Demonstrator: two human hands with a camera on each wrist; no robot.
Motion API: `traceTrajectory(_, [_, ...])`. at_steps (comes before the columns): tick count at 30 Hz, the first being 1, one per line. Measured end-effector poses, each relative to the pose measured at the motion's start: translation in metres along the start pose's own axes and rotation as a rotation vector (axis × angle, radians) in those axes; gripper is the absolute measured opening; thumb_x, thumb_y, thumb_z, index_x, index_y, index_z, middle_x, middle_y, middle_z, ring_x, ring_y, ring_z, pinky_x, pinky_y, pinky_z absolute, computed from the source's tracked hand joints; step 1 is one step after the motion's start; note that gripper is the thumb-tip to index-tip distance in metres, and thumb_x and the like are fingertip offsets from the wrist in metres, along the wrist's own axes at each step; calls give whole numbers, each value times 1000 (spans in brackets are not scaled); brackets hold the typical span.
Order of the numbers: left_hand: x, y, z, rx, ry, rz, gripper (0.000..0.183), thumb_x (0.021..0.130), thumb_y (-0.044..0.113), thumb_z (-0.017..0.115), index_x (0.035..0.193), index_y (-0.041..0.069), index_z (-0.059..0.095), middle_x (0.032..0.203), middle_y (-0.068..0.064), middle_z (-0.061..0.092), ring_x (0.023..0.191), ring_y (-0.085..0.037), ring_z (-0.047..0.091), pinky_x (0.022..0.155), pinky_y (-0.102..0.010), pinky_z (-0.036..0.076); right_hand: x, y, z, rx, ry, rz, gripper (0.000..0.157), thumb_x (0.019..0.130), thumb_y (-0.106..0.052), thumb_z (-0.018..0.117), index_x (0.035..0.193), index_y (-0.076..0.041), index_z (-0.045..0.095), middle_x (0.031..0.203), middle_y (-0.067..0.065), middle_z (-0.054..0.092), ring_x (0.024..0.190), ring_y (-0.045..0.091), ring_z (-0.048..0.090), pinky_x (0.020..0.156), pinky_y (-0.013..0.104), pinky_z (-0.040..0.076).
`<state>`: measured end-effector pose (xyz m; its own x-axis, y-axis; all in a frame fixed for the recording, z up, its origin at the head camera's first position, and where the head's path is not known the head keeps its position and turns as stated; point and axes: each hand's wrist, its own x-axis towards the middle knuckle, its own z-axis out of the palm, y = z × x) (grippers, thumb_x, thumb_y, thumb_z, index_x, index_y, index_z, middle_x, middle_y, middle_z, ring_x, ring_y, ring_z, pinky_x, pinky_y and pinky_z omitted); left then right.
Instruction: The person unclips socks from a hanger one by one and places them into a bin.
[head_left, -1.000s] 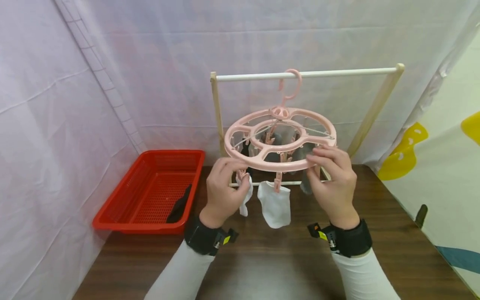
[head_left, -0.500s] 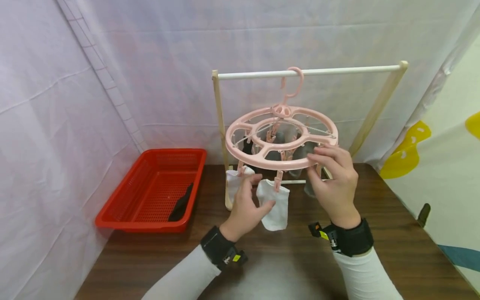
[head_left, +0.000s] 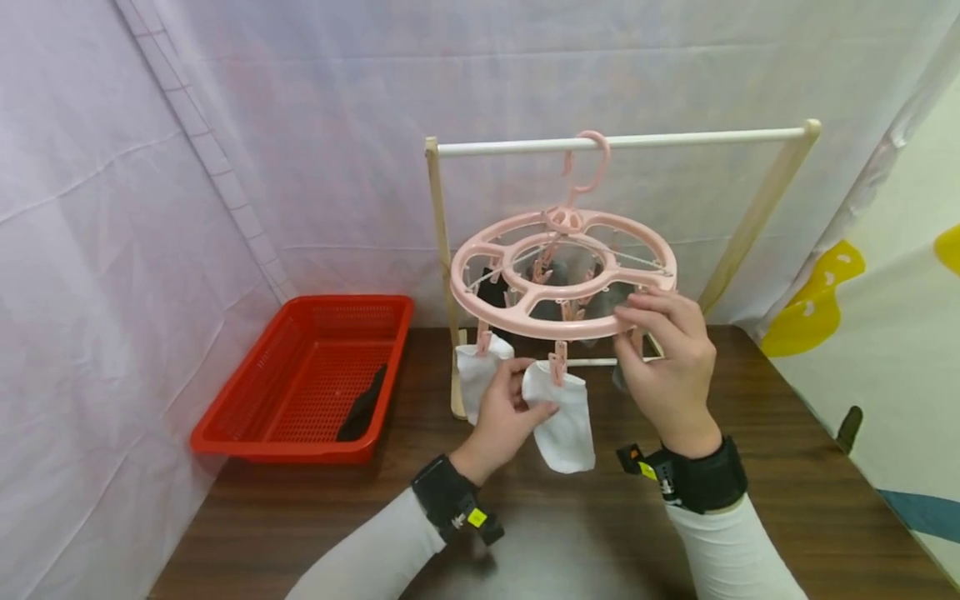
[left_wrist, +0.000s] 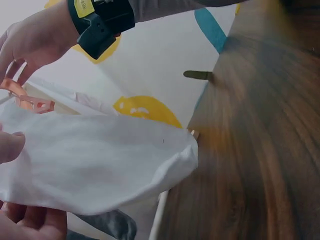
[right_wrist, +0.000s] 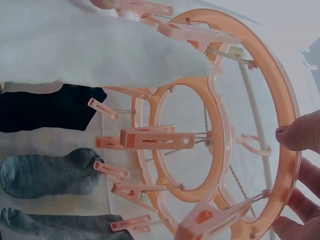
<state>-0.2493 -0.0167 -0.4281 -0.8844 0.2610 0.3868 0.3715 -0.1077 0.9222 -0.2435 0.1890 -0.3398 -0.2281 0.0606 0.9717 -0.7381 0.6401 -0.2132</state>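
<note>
White sock (head_left: 564,425) hangs from ring-shaped plastic hanger (head_left: 534,298).

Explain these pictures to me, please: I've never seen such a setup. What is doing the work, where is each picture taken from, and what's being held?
No machine here: just a person's left hand and right hand, both bare. The head picture looks forward and down from the person's head; the other two are taken from the left and right wrists, watching each hand's work. The left hand holds a white sock hanging from a clip; the right hand grips the rim of a round pink hanger, hooked on a rack. On the brown table stand the rack and a red basket with a dark cloth item inside.
</note>
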Motion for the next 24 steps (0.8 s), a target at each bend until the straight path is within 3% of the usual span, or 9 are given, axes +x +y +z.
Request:
traceTrajectory(7, [1,-30,1,122,24,-63,44,75,11,81,114,1,64,106,-15,71,91,-18,66,81,-34,56,0,-1,2,-16,11,-31,13,74,-2,72,86,-3,77,98,16,72,107,41,59,101,46,43])
traceTrajectory(16, [-3,-41,4,67,0,-77,38,77,12,80,109,-3,67,104,-19,72,90,-19,69,80,-33,57,2,-7,-2,-127,-51,-136,16,75,-3,71,90,-4,77,101,18,71,111,43,56,104,52,40])
traceTrajectory(24, [0,-45,3,77,9,-147,37,78,8,78,112,-1,67,108,-16,72,94,-19,68,82,-33,56,7,-24,-16,-241,-283,-182,41,64,-3,83,103,-8,74,116,20,65,125,45,47,110,51,34])
